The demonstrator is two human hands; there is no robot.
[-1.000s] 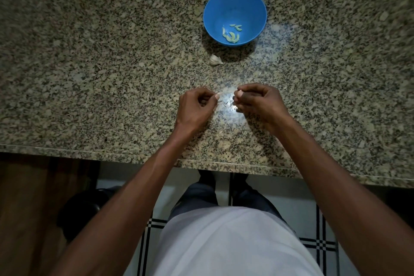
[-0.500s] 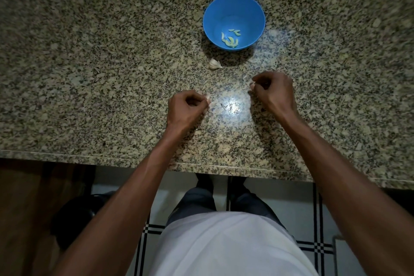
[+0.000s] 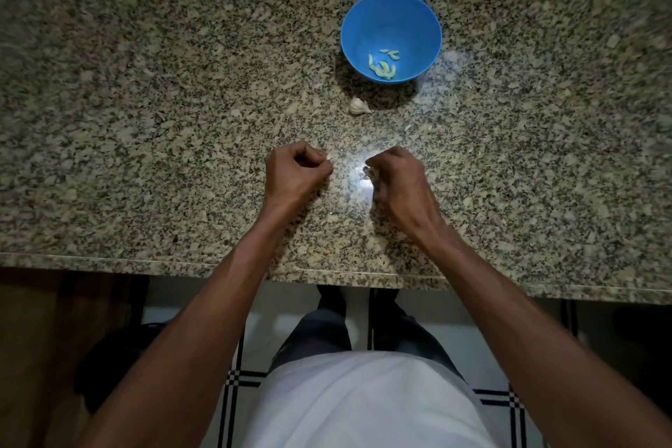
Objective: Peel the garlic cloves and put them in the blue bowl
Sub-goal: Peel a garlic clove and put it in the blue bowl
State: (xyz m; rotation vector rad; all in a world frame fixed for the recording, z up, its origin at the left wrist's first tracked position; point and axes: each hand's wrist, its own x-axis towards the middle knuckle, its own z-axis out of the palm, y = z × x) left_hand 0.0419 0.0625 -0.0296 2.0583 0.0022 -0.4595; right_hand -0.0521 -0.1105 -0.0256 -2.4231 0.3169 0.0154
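Note:
The blue bowl [image 3: 391,16] stands at the back of the granite counter with several peeled cloves [image 3: 383,67] in it. A pale unpeeled piece of garlic [image 3: 358,106] lies just in front of the bowl. My left hand [image 3: 296,175] is curled, and its fingertips pinch a small pale scrap of garlic skin [image 3: 329,158]. My right hand [image 3: 400,180] is curled too and pinches a garlic clove [image 3: 368,170], mostly hidden by the fingers, low over the counter. The hands are a short gap apart.
Small bits of garlic skin [image 3: 364,176] lie on the counter under a bright light reflection between the hands. The counter's front edge [image 3: 327,271] runs below my wrists, with tiled floor beneath.
The hands pulled apart half a second ago, the right one rising toward the bowl. It has now come back down beside the left hand, which barely moved.

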